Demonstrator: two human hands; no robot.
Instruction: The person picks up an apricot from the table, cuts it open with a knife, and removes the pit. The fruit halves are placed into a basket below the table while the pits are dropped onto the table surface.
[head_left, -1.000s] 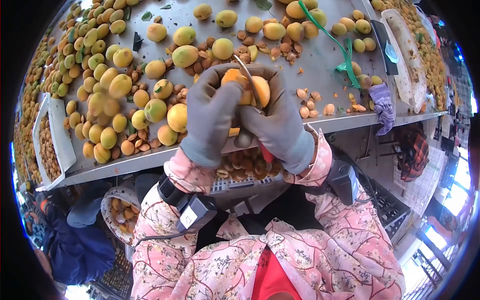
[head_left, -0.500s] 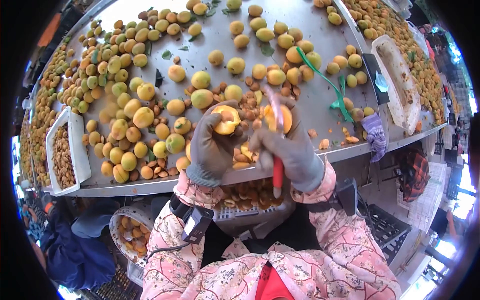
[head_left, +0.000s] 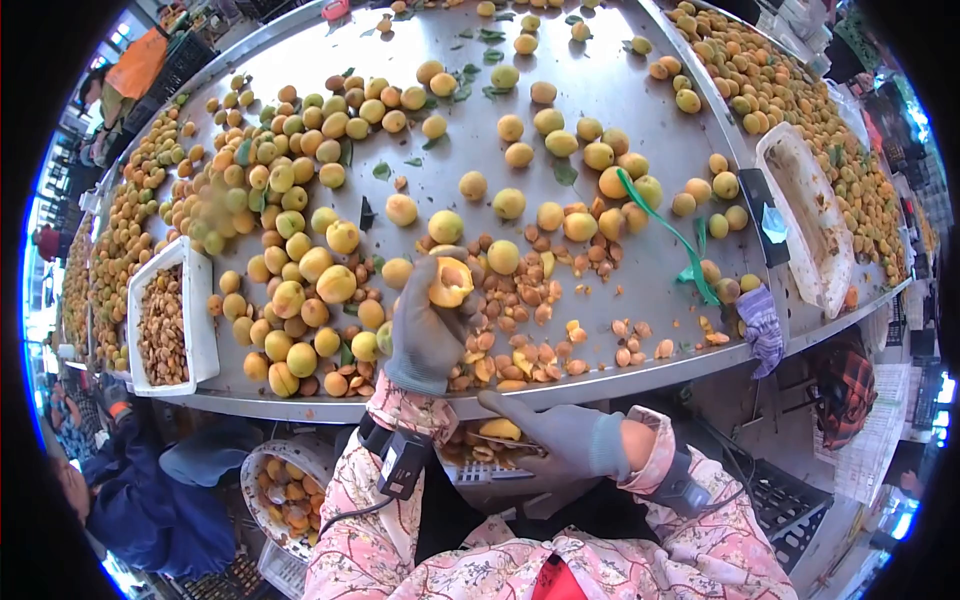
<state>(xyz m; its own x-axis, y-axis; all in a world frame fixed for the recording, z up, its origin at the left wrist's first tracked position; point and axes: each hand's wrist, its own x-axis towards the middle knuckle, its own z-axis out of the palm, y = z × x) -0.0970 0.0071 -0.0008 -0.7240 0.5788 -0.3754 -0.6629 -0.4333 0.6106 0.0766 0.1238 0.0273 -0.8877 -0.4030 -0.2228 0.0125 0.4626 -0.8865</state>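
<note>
My left hand [head_left: 428, 335], in a grey glove, grips a halved apricot [head_left: 452, 283] with its hollow cut face up, just above the steel table. Below the table's front edge, my gloved right hand [head_left: 572, 438] reaches over a crate [head_left: 490, 473] holding apricot halves. Its thumb stands apart from the curled fingers. Beside the fingers shows a yellow apricot half [head_left: 500, 429] with the thin metal edge of a knife [head_left: 512, 443] under it; the knife's handle is hidden. Brown pits [head_left: 510, 300] and fruit scraps lie beyond my hands.
Whole apricots [head_left: 290, 297] cover much of the steel table [head_left: 620, 270]. A white tub of pits [head_left: 203, 320] stands left, a long white tray [head_left: 838, 270] right. A green ribbon [head_left: 665, 225] and purple cloth [head_left: 762, 330] lie near the right edge. Below left is a fruit bucket [head_left: 252, 490].
My right hand has dropped from above the table to the crate below its edge, with an apricot half beside its fingers. The knife's red handle has gone out of sight. My left hand still grips its half.
</note>
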